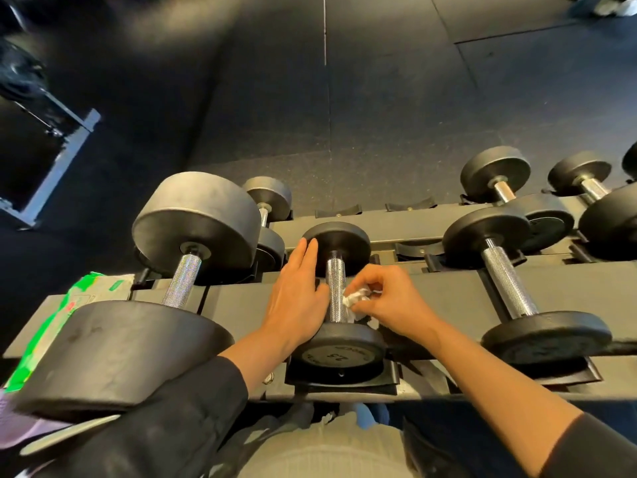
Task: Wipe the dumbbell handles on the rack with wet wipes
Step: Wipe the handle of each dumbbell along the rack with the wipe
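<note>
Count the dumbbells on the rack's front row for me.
3. A large dumbbell sits at left, the small dumbbell being wiped sits in the middle between the hands, and another dumbbell sits at right. More may lie beyond the frame edges.

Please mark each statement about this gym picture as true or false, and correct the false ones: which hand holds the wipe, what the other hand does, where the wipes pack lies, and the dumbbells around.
1. The right hand pinches a crumpled white wipe against the handle of the small middle dumbbell. True.
2. The left hand grips the handle with curled fingers. False: its fingers are straight, lying beside the handle and touching the far weight head.
3. The green wipes pack lies on the rack at the left, next to the big dumbbell. True.
4. The middle dumbbell is lifted off the rack. False: it rests in its cradle.
5. The dumbbell on the right has a wipe on it. False: its handle is bare.
</note>
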A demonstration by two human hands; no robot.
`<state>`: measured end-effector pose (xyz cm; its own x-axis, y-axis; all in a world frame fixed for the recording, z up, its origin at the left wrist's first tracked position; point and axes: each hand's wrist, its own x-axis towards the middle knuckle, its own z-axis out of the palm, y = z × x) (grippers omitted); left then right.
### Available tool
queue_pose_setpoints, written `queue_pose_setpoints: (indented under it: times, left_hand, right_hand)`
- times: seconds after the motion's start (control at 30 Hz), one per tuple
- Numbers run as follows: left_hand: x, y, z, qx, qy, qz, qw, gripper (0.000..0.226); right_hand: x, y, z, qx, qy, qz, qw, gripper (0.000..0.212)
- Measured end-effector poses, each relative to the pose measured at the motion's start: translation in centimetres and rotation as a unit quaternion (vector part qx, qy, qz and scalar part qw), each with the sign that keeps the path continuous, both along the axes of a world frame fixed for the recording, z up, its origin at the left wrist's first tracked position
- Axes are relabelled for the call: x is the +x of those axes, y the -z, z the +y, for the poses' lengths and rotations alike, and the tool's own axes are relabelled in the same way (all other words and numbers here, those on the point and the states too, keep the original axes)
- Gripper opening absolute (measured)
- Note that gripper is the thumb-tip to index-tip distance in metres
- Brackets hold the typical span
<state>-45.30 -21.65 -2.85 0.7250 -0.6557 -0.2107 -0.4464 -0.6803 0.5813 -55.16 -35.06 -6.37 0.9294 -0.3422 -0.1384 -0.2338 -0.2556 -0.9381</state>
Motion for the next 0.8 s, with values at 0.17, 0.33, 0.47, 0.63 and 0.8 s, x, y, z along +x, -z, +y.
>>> queue_pose_setpoints:
  times: [0.17, 0.33, 0.47, 0.63, 0.8]
  left_hand:
    - [0.0, -0.1, 0.0, 0.001, 0.009, -0.002, 1.0, 0.065]
    - [0.8, -0.9, 0.3, 0.022, 0.054, 0.014, 0.998, 0.071]
    - [4.1, -2.6, 0.0, 0.052, 0.09, -0.023, 0.994, 0.059]
    - [8.7, -3.9, 0.2, 0.083, 0.217, -0.015, 0.973, 0.059]
    - [10.8, -3.1, 1.6, 0.115, 0.354, -0.047, 0.927, 0.074]
  right_hand:
    - [-1.0, -1.4, 0.2, 0.014, -0.058, 0.027, 0.998, 0.016]
    - [0.7, -2.8, -0.2, -0.031, 0.085, 0.014, 0.996, 0.021]
    - [3.0, -3.2, 0.2, -0.078, 0.091, 0.007, 0.993, 0.018]
    - [4.1, -3.0, 2.5, -0.151, 0.074, 0.054, 0.984, 0.012]
    - [3.0, -3.6, 3.8, -0.095, 0.057, 0.09, 0.99, 0.018]
